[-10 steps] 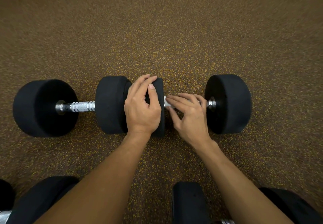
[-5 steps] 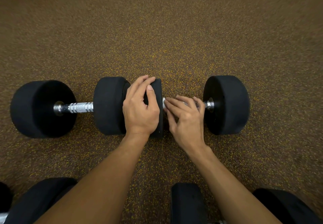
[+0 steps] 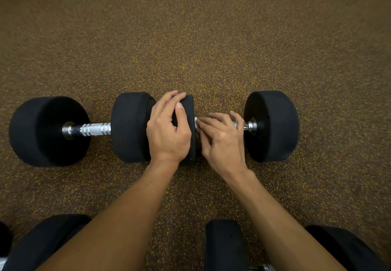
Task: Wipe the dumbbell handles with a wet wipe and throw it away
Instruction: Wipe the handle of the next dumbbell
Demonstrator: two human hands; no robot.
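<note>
Black rubber, chrome bars: two dumbbells lie end to end on the floor [image 3: 211, 48], long axes 9-to-3 o'clock. Left dumbbell [image 3: 50, 131]: left handle [image 3: 93, 130] bare, at 9 o'clock from both hands and nearer the left hand [image 3: 169, 131]. That hand grips the inner head of the right dumbbell [image 3: 273, 125]. Right hand [image 3: 222, 141] is curled over the right handle [image 3: 247, 125], pressing the wet wipe [image 3: 196, 122] on. At least two more dumbbells [image 3: 224, 245] sit partly in view at 6 o'clock.

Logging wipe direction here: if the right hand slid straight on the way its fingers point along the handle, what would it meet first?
Probably the inner weight head that the left hand grips; the right hand, on the wet wipe, has its fingertips nearly touching it.
</note>
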